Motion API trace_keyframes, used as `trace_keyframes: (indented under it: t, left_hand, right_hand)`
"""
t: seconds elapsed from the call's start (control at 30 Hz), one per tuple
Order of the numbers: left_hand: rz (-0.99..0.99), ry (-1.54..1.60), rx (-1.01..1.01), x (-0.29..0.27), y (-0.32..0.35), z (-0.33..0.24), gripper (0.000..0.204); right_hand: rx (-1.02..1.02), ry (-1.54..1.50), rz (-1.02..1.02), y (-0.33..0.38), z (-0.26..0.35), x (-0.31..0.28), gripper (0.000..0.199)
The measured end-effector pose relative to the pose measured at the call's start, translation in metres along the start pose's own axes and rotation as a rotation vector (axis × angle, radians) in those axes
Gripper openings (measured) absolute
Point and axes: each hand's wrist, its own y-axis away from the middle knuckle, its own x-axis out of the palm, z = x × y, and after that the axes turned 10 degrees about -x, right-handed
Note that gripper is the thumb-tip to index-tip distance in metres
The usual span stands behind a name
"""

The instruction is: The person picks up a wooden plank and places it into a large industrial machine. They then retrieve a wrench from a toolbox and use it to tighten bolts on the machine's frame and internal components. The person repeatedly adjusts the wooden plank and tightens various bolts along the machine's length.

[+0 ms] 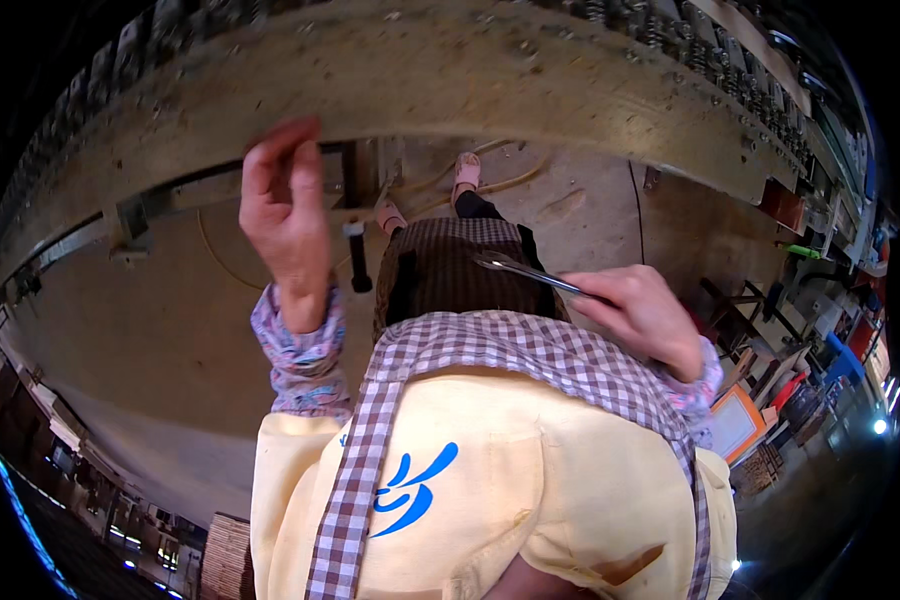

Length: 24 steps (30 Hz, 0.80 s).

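Slim metal tool in the right hand, its tip pointing left.
The right hand (645, 312) is closed around the handle of the tool (535, 272), whose long axis slants from that grip up and left across the dark apron skirt (450, 262); the left hand (285, 225) is well apart from it, beyond the tip, its curled fingers overlapping the machine's metal beam (450, 85) in view; blur hides whether they touch it or pinch anything.
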Motion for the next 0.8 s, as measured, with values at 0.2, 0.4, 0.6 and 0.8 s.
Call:
trace_keyframes:
  t: [0.2,0.4,0.6,0.8]
  left_hand:
    - [0.472,-0.417,-0.229,-0.103,0.085,0.055,0.028]
    - [0.518,-0.334,-0.095,-0.104,0.103,0.067,0.037]
    - [0.566,-0.302,0.1,-0.107,0.096,0.075,0.027]
    - [0.568,-0.254,0.047,-0.109,0.099,0.08,0.026]
  right_hand:
    - [0.003,0.18,0.027,-0.027,0.037,0.093,0.022]
    - [-0.046,0.32,-0.028,-0.046,0.077,0.118,0.023]
    - [0.018,0.491,0.033,-0.062,0.103,0.12,0.023]
    - [0.041,0.687,0.082,-0.073,0.123,0.133,0.021]
